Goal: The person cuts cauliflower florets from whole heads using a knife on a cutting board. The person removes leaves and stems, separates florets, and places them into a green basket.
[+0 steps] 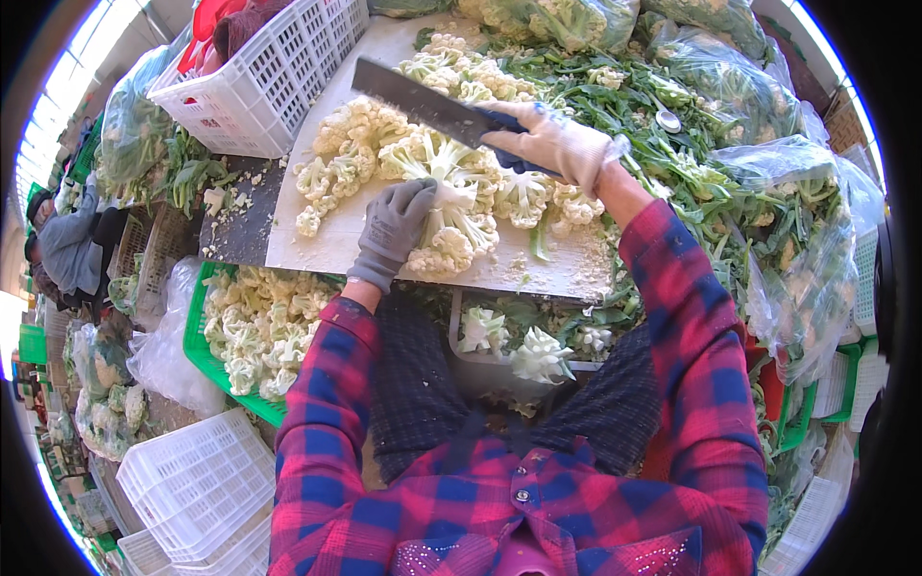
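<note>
My left hand [395,229], in a grey work glove, grips the cut stem side of a cauliflower head [450,198] that lies on a white cutting board [338,241]. In a white and dark blue glove, my right hand [544,140] is closed around a broad-bladed cleaver [418,101]. The blade is raised above the board and points to the upper left; its handle is hidden in my fingers. Cut cauliflower florets [335,176] lie left of the head, and more florets [468,68] are heaped behind the blade.
A white plastic crate [245,79] stands at the board's upper left. Below it, a green crate [196,335] holds florets. Cut stems [540,353] lie in a bin before my lap. Trimmed leaves [648,129] and bagged cauliflower [785,245] crowd the right. A person [72,245] sits far left.
</note>
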`<state>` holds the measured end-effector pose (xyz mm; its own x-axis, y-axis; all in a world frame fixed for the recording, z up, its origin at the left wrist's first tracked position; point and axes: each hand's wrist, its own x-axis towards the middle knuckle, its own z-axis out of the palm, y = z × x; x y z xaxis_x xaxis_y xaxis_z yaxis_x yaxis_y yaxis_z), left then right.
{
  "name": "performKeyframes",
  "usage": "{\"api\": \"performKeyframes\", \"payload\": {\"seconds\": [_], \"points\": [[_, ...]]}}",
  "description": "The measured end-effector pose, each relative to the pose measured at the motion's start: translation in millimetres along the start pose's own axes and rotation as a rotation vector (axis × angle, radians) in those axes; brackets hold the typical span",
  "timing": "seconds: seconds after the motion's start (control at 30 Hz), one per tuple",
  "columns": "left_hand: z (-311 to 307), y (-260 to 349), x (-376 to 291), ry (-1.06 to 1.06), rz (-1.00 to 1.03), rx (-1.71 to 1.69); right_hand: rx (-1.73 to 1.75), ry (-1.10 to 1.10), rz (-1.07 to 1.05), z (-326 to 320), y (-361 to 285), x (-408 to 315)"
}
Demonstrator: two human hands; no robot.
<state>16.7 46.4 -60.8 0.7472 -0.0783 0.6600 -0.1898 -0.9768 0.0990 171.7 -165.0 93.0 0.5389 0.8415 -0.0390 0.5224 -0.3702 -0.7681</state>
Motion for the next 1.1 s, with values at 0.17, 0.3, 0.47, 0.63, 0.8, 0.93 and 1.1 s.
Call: {"api": "performKeyframes", "payload": {"seconds": [0.17,0.3,0.47,0.63,0.8,0.93,1.1], "points": [[14.7,-5.1,-8.3,0.086,0.018,-0.031,-0.255,-0.071,-0.019,27.9,36.8,25.1],[22.6,-3.6,-16.7,0.129,-0.043,-0.041,0.427,0.253,0.177,53.0,50.0,6.5],[26.0,-0.4,-24.4,0.135,-0.114,-0.01,0.48,0.206,0.189,64.0,35.0,-14.4],[16.7,-0.6,-14.9,0.074,-0.077,-0.043,0.331,0.136,0.257,69.7,27.3,-3.0],[-39.5,16.9,5.6,-0.203,-0.193,0.025,0.415,0.197,0.244,74.8,30.1,-9.0],[-45.4,52.1,33.0,-0.347,-0.735,-0.139,0.74,0.352,0.247,106.2,52.1,-3.7],[-26.9,83.4,66.7,-0.546,-0.993,0.037,0.099,0.372,0.115,98.9,54.6,-11.6]]}}
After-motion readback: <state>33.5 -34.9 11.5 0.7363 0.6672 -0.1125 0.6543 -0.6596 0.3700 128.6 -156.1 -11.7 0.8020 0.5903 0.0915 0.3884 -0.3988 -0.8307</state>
